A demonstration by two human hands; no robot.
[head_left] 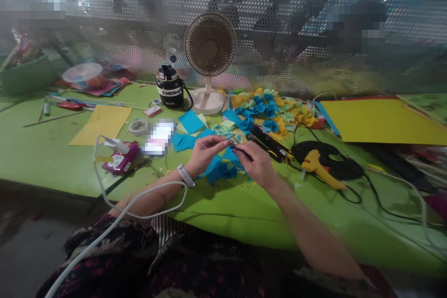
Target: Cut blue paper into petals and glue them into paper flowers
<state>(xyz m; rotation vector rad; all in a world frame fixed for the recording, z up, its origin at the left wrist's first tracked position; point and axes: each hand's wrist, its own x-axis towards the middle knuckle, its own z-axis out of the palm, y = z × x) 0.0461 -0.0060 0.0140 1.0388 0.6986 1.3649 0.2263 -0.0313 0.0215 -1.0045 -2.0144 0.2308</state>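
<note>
Over the middle of the green table, my left hand (208,150) pinches a small blue paper piece (229,137) between thumb and fingertips. My right hand (257,164) is closed around dark-handled scissors (236,141), whose short visible blades point at that paper. The fingers hide most of the scissors' handles. Beneath both hands lie folded and cut blue papers (218,171), with thin yellow and blue scraps among them. Just beyond my fingers sits a flat blue square of paper (190,122). A pile of blue, yellow and pale green paper flowers (265,107) spreads behind the right hand.
A yellow glue gun (323,170) and black hair-straightener-like tool (268,143) lie right. Behind stand a fan (210,45) and black bottle (169,88). Leftward are a phone (159,138), tape roll (138,127) and purple power socket (122,158). A white cable (139,199) crosses my left forearm.
</note>
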